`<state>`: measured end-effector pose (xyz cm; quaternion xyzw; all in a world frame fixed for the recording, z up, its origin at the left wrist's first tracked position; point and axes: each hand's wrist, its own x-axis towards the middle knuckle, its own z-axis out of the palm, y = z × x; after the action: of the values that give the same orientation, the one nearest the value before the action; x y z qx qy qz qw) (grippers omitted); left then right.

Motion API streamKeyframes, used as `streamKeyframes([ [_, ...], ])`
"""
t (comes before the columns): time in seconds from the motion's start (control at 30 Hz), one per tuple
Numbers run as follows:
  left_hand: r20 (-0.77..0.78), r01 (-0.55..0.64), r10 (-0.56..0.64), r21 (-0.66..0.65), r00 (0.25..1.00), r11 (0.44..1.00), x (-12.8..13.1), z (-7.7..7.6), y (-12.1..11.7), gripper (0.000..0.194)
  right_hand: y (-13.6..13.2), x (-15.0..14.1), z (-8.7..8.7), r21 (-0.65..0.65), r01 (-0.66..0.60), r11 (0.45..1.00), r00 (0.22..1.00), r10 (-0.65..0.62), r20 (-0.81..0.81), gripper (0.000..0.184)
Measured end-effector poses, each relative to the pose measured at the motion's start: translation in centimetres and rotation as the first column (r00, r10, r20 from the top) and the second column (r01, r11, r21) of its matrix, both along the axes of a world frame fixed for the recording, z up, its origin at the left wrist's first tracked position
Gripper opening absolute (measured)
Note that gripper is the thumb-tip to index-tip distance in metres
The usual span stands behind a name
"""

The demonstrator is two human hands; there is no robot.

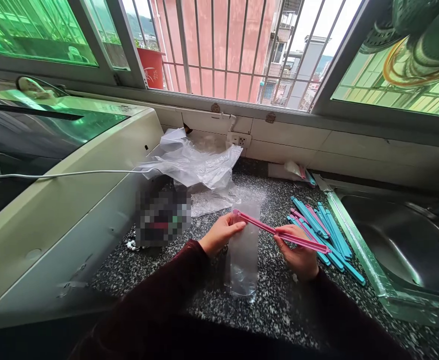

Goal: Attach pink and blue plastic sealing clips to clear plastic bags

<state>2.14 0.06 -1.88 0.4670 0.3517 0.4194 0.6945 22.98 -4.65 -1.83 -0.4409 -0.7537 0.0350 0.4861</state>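
Note:
A long, thin pink bag sealing clip [259, 223] is held slantwise above the counter between both hands. My left hand [218, 236] pinches its left end between thumb and fingers. Around its middle, nearer the right end, are the fingers of my right hand [297, 252]. Below the clip lies a narrow clear plastic bag [243, 272], upright in view and flat on the counter; I cannot tell whether my left fingers touch it. To the right of my right hand is a loose pile of turquoise and pink sealing clips [309, 216].
A metal sink [384, 245] borders the speckled counter [275, 305] on the right. Crumpled clear plastic [204, 165] lies at the back, beside a wall socket [239, 140]. A large pale appliance [103, 165] with a white cable stands left. A small packet [292, 171] rests against the wall.

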Motion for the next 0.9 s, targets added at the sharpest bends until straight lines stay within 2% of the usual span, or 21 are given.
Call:
streamKeyframes([
  [0.17,-0.008,-0.040,0.040,0.011,0.999,0.999,-0.2,0.2,0.2,0.032,0.1,0.3,0.1,0.035,0.029,0.999,0.999,-0.028,-0.025,0.014],
  [0.37,0.002,-0.017,0.017,-0.026,1.000,1.000,-0.5,0.9,0.0,0.034,0.6,1.3,0.4,0.116,0.119,0.986,0.992,-0.115,-0.041,0.012],
  [0.53,-0.008,0.004,-0.005,-0.068,1.000,0.998,-0.6,1.4,-0.3,0.035,1.0,2.0,0.0,0.090,0.180,0.980,0.982,-0.174,-0.068,0.010],
  [0.63,-0.005,0.019,-0.020,-0.059,1.000,0.998,-0.4,1.5,-0.5,0.036,1.0,1.7,-0.5,0.052,0.143,0.988,0.989,-0.140,-0.051,0.008],
  [0.77,0.013,0.100,-0.099,-0.085,0.995,0.991,0.0,1.1,-0.7,0.039,0.7,0.7,-0.6,0.005,0.070,0.998,0.998,-0.070,-0.002,0.010],
  [0.9,0.016,0.141,-0.140,-0.098,0.990,0.985,0.3,0.7,-0.8,0.042,0.4,0.0,-0.4,0.039,0.010,0.999,1.000,-0.011,0.010,0.013],
])
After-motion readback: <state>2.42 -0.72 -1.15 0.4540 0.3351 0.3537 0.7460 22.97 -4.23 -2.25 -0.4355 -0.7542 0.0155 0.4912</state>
